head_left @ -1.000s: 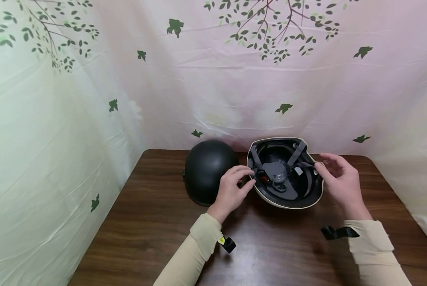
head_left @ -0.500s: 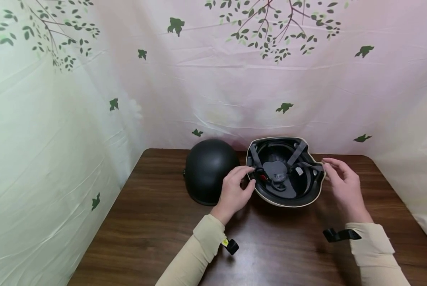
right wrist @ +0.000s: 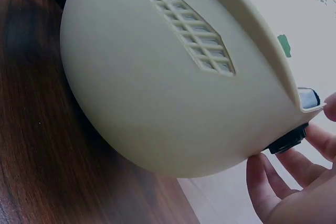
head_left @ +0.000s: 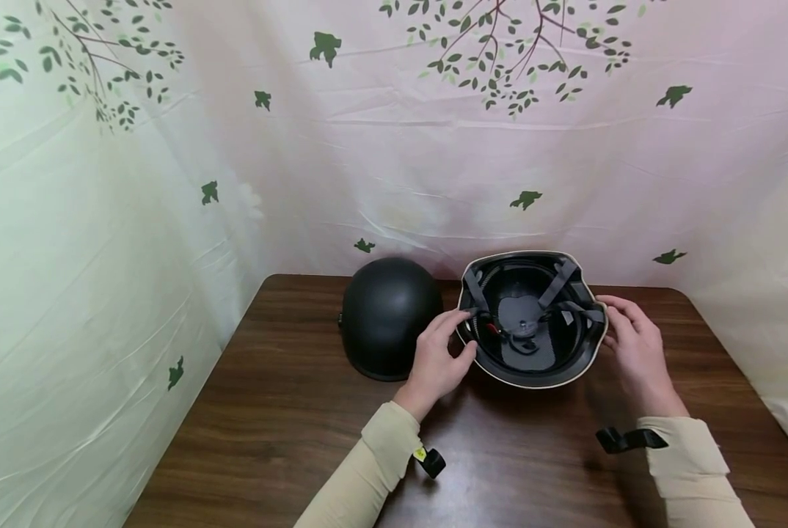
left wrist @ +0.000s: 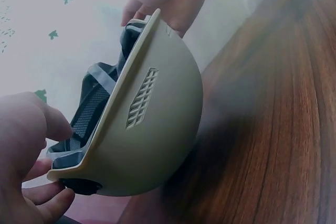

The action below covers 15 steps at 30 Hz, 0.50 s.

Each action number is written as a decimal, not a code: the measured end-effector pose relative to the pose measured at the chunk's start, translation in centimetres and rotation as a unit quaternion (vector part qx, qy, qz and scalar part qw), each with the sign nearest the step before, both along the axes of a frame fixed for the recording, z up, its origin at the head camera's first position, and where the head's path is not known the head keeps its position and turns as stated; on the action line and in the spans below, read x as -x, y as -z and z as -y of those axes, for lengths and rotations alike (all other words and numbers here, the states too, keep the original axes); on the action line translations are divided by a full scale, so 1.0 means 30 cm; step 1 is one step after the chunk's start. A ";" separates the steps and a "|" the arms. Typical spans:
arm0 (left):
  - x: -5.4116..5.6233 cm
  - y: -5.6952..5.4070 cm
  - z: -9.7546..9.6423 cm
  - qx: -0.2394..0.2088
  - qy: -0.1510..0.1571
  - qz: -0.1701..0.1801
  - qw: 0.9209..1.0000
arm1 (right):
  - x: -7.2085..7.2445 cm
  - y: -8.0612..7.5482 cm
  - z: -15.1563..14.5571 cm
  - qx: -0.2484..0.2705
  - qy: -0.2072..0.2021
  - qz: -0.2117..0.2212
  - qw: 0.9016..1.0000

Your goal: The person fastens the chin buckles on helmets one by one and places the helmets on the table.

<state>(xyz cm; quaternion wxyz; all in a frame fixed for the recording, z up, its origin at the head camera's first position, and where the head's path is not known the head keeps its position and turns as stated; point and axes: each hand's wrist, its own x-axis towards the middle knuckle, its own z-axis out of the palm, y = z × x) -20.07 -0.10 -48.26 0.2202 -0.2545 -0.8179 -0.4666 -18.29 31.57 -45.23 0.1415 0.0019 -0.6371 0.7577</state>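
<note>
A tan helmet (head_left: 524,375) is turned over in the head view, its black padded inside facing up with grey straps (head_left: 557,284) across it. My left hand (head_left: 436,363) pinches its left rim between thumb and fingers, close to a dark round knob (left wrist: 81,185) seen in the left wrist view. On the opposite side, my right hand (head_left: 640,359) grips the right rim. The right wrist view shows fingers (right wrist: 257,177) under the smooth outer shell (right wrist: 152,93), beside a second black knob (right wrist: 289,139). Whether the shell touches the table cannot be told.
A black helmet (head_left: 390,319) rests dome up on the brown wooden table (head_left: 288,411), just left of the tan one. Behind the table's back edge hangs a pale curtain (head_left: 433,169) with leaf prints.
The tan helmet has shifted slightly right and turned a little, with more of its inside facing me. My left hand moved slightly right with it; the right fingers now hold the rim's outer side.
</note>
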 end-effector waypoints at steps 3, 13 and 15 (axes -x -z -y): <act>0.003 0.006 0.000 -0.014 0.014 0.014 1.000 | -0.003 -0.007 0.005 0.000 0.008 0.003 1.000; -0.001 0.019 -0.005 -0.039 0.015 0.089 0.995 | -0.008 -0.047 0.020 -0.032 -0.009 -0.026 0.999; -0.004 0.022 -0.009 -0.038 0.019 0.108 0.993 | -0.008 -0.054 0.023 -0.026 -0.008 -0.027 0.999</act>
